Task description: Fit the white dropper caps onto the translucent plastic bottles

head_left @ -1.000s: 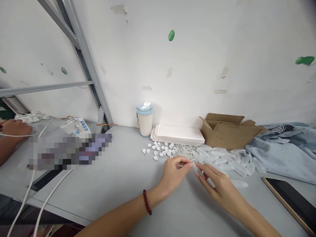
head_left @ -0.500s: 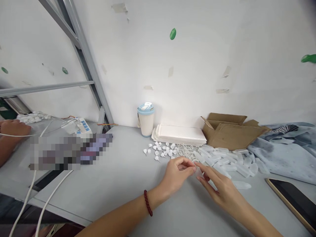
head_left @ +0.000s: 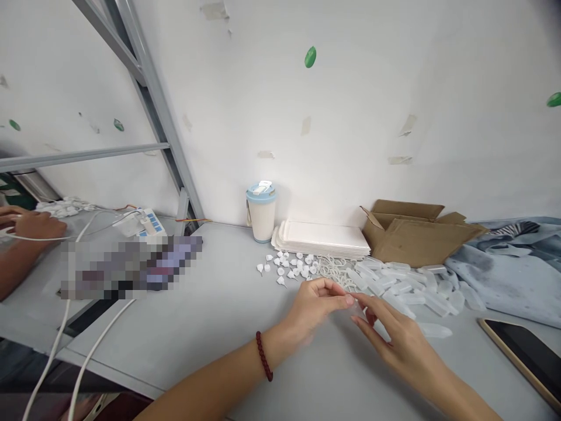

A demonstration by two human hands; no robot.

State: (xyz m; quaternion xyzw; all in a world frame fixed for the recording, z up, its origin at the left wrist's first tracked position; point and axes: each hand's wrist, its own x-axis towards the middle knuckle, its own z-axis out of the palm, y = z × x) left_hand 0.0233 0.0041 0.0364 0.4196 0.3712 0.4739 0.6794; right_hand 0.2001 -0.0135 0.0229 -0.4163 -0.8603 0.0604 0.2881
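Above the grey table, my left hand (head_left: 316, 305), with a dark red bead bracelet (head_left: 263, 355) on its wrist, is closed in a pinch; what lies between its fingertips is hidden. My right hand (head_left: 392, 330) meets it fingertip to fingertip, its thumb and fingers round a small translucent plastic tube (head_left: 358, 308), mostly covered. Behind the hands are small white plastic caps (head_left: 281, 272) with thin stems and a tangle of white cord loops (head_left: 333, 268). Beyond my right hand lies a pile of similar translucent tubes (head_left: 407, 286).
A lidded cup (head_left: 263, 217) stands by the wall, beside stacked white flat boxes (head_left: 324, 237) and an open cardboard box (head_left: 421, 241). Grey-blue cloth (head_left: 512, 280) and a phone (head_left: 526, 356) lie right. White cables (head_left: 65, 327) run at left, near another person's hand (head_left: 37, 225).
The view has shifted slightly. My hands stay together at the translucent tube, with the left fingertips slightly closer to the right hand. The other person's hands at far left have moved.
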